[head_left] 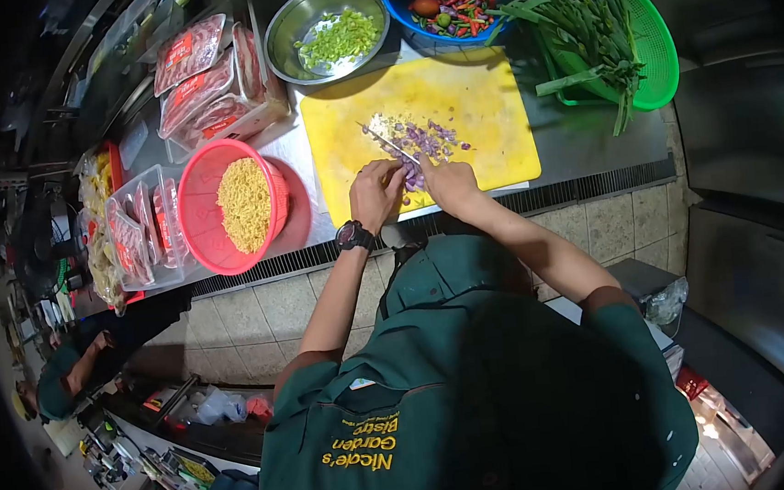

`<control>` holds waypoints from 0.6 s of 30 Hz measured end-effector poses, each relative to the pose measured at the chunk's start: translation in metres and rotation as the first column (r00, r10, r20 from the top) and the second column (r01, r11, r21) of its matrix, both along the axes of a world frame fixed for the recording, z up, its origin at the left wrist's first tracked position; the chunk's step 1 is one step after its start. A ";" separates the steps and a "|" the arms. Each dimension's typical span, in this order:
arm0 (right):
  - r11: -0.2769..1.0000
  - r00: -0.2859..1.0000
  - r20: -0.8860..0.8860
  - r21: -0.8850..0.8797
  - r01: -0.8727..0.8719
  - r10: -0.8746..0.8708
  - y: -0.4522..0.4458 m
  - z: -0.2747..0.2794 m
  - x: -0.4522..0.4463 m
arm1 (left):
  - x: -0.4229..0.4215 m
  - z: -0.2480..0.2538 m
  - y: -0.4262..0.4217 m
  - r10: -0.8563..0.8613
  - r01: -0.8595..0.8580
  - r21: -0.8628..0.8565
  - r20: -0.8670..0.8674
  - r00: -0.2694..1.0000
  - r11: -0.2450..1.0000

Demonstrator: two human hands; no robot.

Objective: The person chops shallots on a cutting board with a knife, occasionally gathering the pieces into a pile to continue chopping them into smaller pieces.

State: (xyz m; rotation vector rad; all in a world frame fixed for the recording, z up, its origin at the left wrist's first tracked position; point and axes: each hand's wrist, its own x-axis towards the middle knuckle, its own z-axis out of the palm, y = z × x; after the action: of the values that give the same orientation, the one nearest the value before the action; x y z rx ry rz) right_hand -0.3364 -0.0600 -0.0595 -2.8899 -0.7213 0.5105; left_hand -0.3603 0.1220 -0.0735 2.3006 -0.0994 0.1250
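Observation:
My right hand (pixel 450 185) is closed around the handle of a knife (pixel 390 143), whose thin blade points up and left over the yellow cutting board (pixel 335 111). Chopped purple shallots (pixel 432 137) lie around the blade, with a small pile of pale minced bits (pixel 384 124) by its tip. My left hand (pixel 376 194), with a black watch on its wrist, has its fingers bent together against purple shallot (pixel 413 180) close beside the knife. The fingers partly hide that piece.
Behind the board stand a metal bowl (pixel 279 56) of chopped greens, a blue basket (pixel 397 14) of chillies and a green basket (pixel 659 49) with leafy stalks. Leftward are a pink basket (pixel 195 201) of yellow grains and packed meat (pixel 199 80). Another person (pixel 75 367) is at far left.

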 end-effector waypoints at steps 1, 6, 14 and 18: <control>1.000 1.000 0.003 0.001 -0.004 0.004 -0.001 0.006 0.003 | 0.000 0.003 0.000 -0.002 0.000 -0.024 -0.082 0.997 1.000; 0.999 1.000 0.010 -0.025 -0.020 0.020 -0.003 0.006 -0.012 | -0.012 0.007 0.000 -0.123 0.123 0.013 -0.018 0.992 0.992; 0.997 0.999 -0.027 -0.071 -0.028 0.026 -0.002 0.010 -0.005 | -0.018 -0.024 0.000 -0.148 0.133 0.089 0.182 0.972 0.987; 0.984 0.995 -0.082 -0.165 -0.068 0.055 -0.003 0.021 -0.017 | -0.014 -0.023 0.009 -0.172 0.164 0.071 0.131 0.976 0.984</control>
State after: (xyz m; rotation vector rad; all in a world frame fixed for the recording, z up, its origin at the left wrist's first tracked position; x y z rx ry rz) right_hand -0.3530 -0.0627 -0.0381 -2.9889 -0.7937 0.7203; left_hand -0.3742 0.1308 -0.0969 2.3303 -0.3722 0.1952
